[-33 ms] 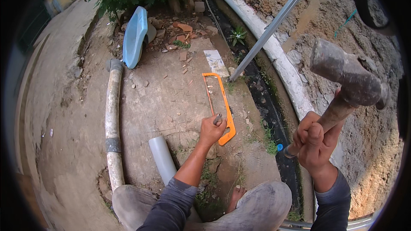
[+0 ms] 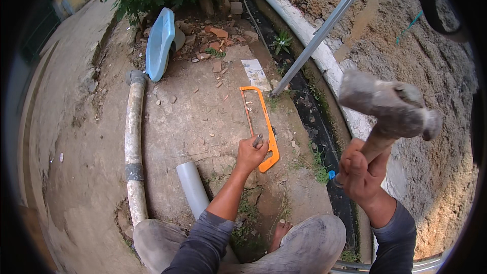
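Note:
My right hand [image 2: 364, 177] is wrapped round the wooden handle of a worn, heavy-headed hammer [image 2: 388, 102], raised over the right side with its head tilted. My left hand [image 2: 249, 155] is a closed fist low over the concrete, gripping a short dark metal rod [image 2: 258, 141] whose blunt end pokes out of the top. The rest of the rod is hidden by the fingers. Beside and partly behind that fist lies an orange hacksaw [image 2: 266, 116] on the ground. A grey plastic pipe [image 2: 192, 185] lies left of my left forearm.
An old mottled pipe [image 2: 134, 144] runs along the left. Beyond it leans a light-blue plastic basin [image 2: 160, 45] near broken bricks [image 2: 219, 33]. A dark drain channel [image 2: 317, 132] with a white edge lies to the right, and a metal bar [image 2: 319, 35] slants across it.
The hammer has swung left and its head has dropped, with my right hand shifting slightly left. My left hand, the rod and the hacksaw stay in place.

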